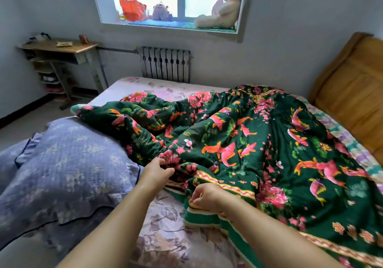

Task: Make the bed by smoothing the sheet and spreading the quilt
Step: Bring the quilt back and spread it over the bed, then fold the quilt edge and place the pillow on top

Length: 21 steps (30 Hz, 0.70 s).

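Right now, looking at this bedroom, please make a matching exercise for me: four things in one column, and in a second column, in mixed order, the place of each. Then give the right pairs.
Things:
1. dark green quilt with pink fish and flowers
2. lilac flowered pillow
3. beige plush bear
4. grey ribbed radiator

Places:
A. on the windowsill, at its right end
B. on the wall under the window
C. crumpled across the bed, its near edge held by both hands
D. at the left side of the bed

Pairs: 1-C, 2-D, 3-A, 4-B
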{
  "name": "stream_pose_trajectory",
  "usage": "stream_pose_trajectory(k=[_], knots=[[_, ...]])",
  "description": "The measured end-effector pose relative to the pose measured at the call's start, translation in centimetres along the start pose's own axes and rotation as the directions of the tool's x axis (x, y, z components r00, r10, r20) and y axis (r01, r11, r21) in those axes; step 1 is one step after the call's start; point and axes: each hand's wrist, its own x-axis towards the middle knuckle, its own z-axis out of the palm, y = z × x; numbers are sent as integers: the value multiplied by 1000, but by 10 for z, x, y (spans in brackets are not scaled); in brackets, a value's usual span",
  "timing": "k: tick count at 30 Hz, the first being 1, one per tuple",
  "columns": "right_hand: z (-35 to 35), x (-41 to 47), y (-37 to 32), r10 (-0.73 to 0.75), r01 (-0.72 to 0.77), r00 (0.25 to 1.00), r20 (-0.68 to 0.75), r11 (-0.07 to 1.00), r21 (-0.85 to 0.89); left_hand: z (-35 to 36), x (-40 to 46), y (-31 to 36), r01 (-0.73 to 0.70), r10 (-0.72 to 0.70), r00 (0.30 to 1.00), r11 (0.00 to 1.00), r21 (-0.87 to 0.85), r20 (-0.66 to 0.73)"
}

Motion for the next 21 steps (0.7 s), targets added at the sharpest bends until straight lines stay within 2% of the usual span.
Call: stream_pose_trajectory(k=[6, 10, 14, 21], knots=[[14, 23, -59, -6, 6, 999, -38, 1000, -10, -55, 15, -40, 10, -11, 1000, 999, -49, -12], [32, 50, -102, -94, 91, 995, -39, 993, -81, -100, 18, -77, 74, -79, 994, 994, -83, -70], [59, 81, -149, -177, 178, 984, 22, 978, -112, -146, 16, -123, 178, -197, 972, 973, -144, -131], [100, 134, -228, -236, 258, 961, 148, 953, -159, -207, 29, -185, 322, -352, 912, 932, -164, -211]])
